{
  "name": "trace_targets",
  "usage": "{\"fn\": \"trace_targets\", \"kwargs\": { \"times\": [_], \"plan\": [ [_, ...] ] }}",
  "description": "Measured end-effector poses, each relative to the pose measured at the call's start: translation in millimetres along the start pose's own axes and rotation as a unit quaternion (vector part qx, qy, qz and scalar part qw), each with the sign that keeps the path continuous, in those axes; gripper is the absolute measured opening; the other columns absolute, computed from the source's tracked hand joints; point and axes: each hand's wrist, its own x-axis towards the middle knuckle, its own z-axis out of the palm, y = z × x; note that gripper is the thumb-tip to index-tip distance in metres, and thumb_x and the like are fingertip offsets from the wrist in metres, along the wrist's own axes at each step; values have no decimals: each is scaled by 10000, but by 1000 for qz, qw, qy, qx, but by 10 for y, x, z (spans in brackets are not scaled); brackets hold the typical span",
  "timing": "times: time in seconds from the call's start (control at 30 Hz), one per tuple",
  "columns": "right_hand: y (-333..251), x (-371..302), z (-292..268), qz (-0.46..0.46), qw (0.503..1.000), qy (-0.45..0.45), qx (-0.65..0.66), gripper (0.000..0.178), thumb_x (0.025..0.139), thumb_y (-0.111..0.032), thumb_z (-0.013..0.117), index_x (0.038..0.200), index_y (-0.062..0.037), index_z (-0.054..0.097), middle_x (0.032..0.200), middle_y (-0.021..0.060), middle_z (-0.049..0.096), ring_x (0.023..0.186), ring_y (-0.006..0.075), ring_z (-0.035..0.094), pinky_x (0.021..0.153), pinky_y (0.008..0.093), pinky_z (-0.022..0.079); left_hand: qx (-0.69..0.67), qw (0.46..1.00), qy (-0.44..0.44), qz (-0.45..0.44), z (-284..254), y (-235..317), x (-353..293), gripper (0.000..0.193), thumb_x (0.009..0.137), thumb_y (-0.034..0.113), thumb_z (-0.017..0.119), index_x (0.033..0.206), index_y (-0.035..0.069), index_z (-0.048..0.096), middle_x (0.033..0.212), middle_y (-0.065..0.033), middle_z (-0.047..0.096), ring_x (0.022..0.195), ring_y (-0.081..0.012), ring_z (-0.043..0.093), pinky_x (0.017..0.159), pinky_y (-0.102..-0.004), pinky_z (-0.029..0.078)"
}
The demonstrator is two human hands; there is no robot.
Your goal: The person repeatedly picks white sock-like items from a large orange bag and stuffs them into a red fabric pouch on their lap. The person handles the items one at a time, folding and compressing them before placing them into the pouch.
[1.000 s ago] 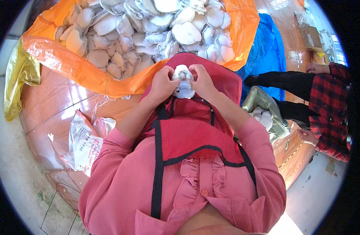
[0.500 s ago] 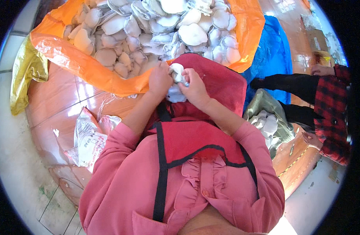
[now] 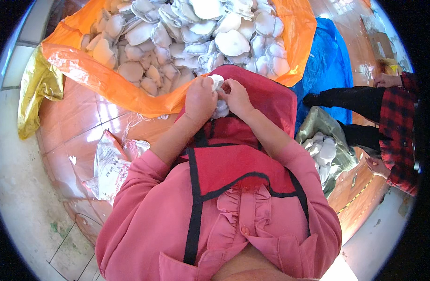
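Fingers of the left hand close around the left side of a white piece, while the right hand pinches at its right side with thumb and fingertips drawn together. The piece sits between the two hands over the lap; its upper end shows beyond the left fingers and its lower part hangs between the palms, much of it covered. It looks soft, padded and crumpled.

Under the hands lies a red apron, smooth cloth with black trim, over a pink shirt with ruffles. Ahead, a heap of white pieces, rounded and flattish with uneven edges, rests on a glossy orange sheet with a folded rim. That rim runs just beside the left hand, and the apron's far edge meets it. Right of the right hand, the apron spreads broadly to a curved edge; beyond are a crinkled blue sheet and a translucent sack holding more white pieces. Shiny tiled floor stretches to the left, past a printed bag.
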Motion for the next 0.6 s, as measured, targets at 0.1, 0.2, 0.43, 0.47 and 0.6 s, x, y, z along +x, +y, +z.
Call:
{"fn": "trace_targets", "kwargs": {
  "times": [0.1, 0.2, 0.43, 0.47, 0.6],
  "plan": [
    [184, 14, 158, 2, 999, 48, -7, 272, 768, -195, 737, 905, -28, 571, 847, 193, 627, 824, 365, 623, 720, 442, 482, -10, 998, -54, 42, 69, 10, -101, 183, 773, 89, 633, 952, 73, 599, 905, -176, 571, 816, -383, 582, 705, -485, 483],
    [210, -80, 264, 4, 992, 116, 49, 287, 783, -241, 726, 850, -40, 533, 755, 177, 607, 732, 347, 616, 655, 441, 470, -38, 991, -102, 75, 0, 123, -250, 106, 800, 82, 604, 906, 85, 617, 841, -156, 541, 781, -382, 578, 685, -493, 478],
    [92, -185, 219, 57, 981, 114, 145, 234, 793, -101, 724, 931, -43, 543, 791, 99, 574, 705, 231, 568, 637, 360, 465, 14, 999, -10, -46, -169, 15, -106, 195, 798, 90, 603, 986, 52, 564, 907, -158, 589, 777, -375, 608, 664, -468, 509],
    [69, -172, 191, 7, 985, 128, 117, 240, 784, -80, 723, 944, -43, 548, 821, 96, 572, 724, 228, 569, 645, 356, 467, 14, 999, -14, -36, -154, 21, -111, 183, 801, 93, 603, 974, 50, 565, 891, -156, 594, 779, -375, 609, 671, -465, 508],
    [22, -32, 108, -137, 975, 152, 84, 242, 782, -42, 698, 985, -43, 567, 904, 101, 558, 789, 230, 576, 681, 346, 478, -24, 995, -51, 79, -133, 11, -112, 140, 816, 108, 606, 936, 46, 572, 824, -155, 607, 785, -370, 611, 700, -452, 504]
  ]
}}
